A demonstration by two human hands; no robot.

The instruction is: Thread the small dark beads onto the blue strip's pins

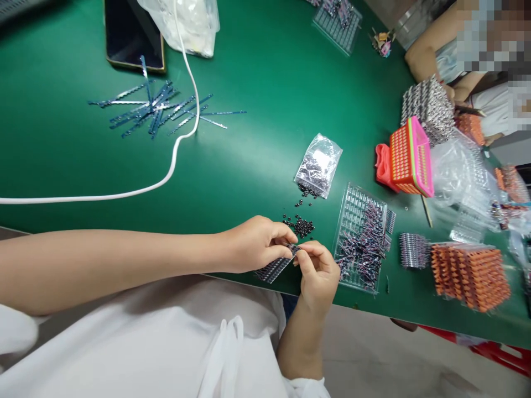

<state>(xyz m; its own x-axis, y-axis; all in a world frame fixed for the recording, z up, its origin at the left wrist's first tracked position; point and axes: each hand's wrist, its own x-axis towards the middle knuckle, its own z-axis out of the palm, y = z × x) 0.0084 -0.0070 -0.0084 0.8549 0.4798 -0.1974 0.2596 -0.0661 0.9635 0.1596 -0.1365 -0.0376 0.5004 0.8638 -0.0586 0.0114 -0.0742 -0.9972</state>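
The fingers of the left hand pinch a dark slatted block at the counter's near edge, and partly cover it. The right hand has its thumb and index finger pressed together at the block's corner; anything between them is too small to make out. Just beyond lies a heap of small dark beads, near a clear bag whose contents blur under glare. Tangled pieces hide part of a clear tray on the right. A plastic bag overlaps a phone, both cut off at the top. The counter is green, crossed by a white cable. Other people's arms show at upper right, partly pixelated. Pale floor shows below.
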